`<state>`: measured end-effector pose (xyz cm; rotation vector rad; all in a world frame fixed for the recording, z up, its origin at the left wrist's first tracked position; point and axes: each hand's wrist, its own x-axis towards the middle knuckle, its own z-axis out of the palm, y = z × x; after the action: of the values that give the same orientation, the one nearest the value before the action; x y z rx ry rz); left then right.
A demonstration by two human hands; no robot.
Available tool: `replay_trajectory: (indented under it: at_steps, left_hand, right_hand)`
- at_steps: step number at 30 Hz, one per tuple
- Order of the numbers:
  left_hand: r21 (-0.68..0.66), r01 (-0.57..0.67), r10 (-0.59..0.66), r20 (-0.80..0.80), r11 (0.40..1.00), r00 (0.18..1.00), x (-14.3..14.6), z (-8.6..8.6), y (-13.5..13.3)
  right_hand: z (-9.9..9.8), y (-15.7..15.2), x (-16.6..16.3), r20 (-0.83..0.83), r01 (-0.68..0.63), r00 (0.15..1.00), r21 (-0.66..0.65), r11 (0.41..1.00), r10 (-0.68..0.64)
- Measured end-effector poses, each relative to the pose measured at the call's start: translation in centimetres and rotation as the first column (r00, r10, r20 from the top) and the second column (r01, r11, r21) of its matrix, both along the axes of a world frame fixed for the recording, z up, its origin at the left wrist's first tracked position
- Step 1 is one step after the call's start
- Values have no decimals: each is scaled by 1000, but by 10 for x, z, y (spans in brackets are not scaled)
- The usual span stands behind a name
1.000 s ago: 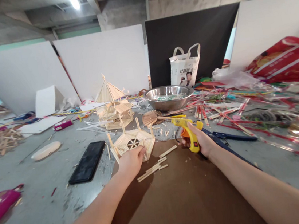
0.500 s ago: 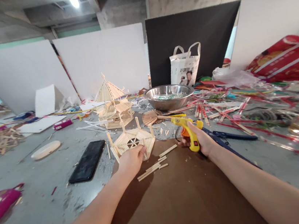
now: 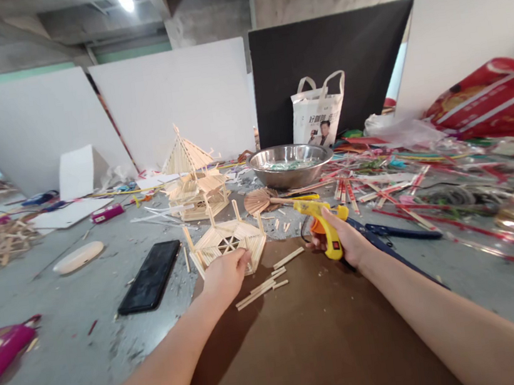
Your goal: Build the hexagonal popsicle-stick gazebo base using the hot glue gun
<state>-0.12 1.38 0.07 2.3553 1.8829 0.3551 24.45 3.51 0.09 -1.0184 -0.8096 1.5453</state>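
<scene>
**Both hands out over the brown board, one on the stick frame, one on the glue gun**

From my seat I see both forearms reaching away from the camera, bare and nearly straight, converging a little toward the far edge of the brown board [image 3: 313, 330].

The left hand [image 3: 224, 275] lies palm down with the wrist level. Its fingers curl over the near edge of the hexagonal stick frame [image 3: 228, 240] and clamp on it, the thumb tucked toward the right side of the piece. The frame sits at the board's far left corner, partly on the board and partly on the grey table [image 3: 71, 362], with short posts standing up from its corners.

The right hand [image 3: 346, 245] is turned on its side, thumb uppermost, and closed tight around the handle of the yellow glue gun [image 3: 320, 219]. The gun's nozzle points left and far, toward the frame but apart from it. The gun hangs just beyond the board's far edge, to the right of the frame.

Between the two hands a few loose sticks [image 3: 260, 288] lie on the board. A black phone [image 3: 149, 277] lies flat just left of the frame. Farther off stand a finished stick pavilion [image 3: 194, 185] and a steel bowl [image 3: 291, 166]. Blue-handled pliers [image 3: 395, 232] lie just right of the right hand.
</scene>
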Motion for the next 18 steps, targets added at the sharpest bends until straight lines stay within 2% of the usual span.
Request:
replay_trajectory:
  at_steps: [18]
  left_hand:
    - [0, 6, -6, 9, 1000, 1000, 1, 2, -1]
  right_hand:
    - [-2, 2, 2, -3, -13, 1000, 7, 1000, 13]
